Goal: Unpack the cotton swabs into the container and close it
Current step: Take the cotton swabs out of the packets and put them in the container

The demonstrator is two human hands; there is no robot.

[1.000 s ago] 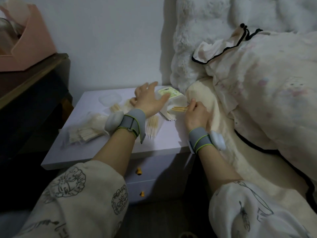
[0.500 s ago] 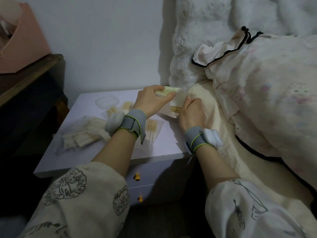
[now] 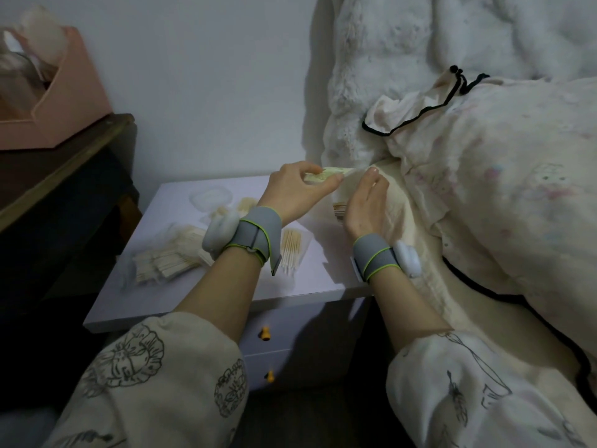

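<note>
Pinching the clear cotton-swab packet with its green label (image 3: pixel 326 174), left hand (image 3: pixel 290 192) and right hand (image 3: pixel 365 202) should tear gently, mouth kept upward.

White nightstand (image 3: pixel 310 279), swab packets (image 3: pixel 168 260), loose swabs (image 3: pixel 290 247), clear container (image 3: pixel 210 197)

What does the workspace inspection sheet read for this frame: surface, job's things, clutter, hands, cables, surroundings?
Surface: white nightstand, two drawers below.
Job's things: cotton swab packet held above the nightstand; clear container at the back, open; loose swabs and a bagged swab bundle lying flat.
Clutter: nothing seen beyond the swab wrapping.
Hands: left hand pinches the packet's top; right hand grips its right side.
Cables: nothing seen.
Surroundings: bedding to the right, pink box on a dark desk to the left.
</note>
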